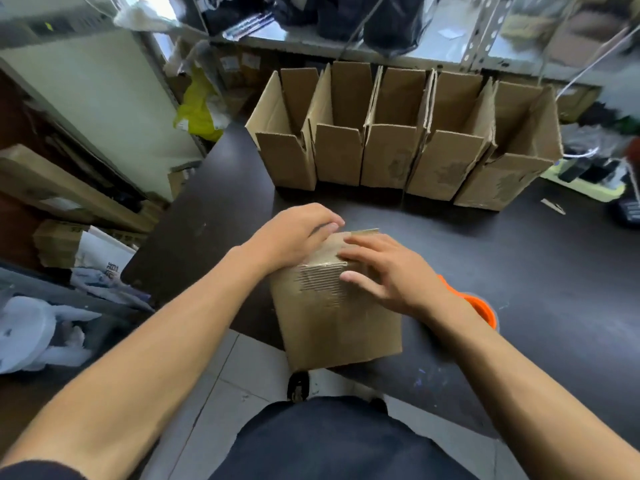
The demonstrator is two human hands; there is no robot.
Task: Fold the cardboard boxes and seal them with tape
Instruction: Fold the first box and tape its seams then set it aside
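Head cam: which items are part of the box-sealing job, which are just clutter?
In the job:
- box in hand, left hand and right hand pressing its top
- row of open boxes
- orange tape roll

Lying about:
- yellow bag
- cardboard scrap
- white plastic

Yellow bag [198, 105] by shelving — white wrappings [38, 336] lower left.

The right hand [388, 271] and forearm are hiding most of the orange tape roll [483, 308]. Both hands are covering the box [332, 317] top's seam. The shelf [311, 39] clutter is blurring.
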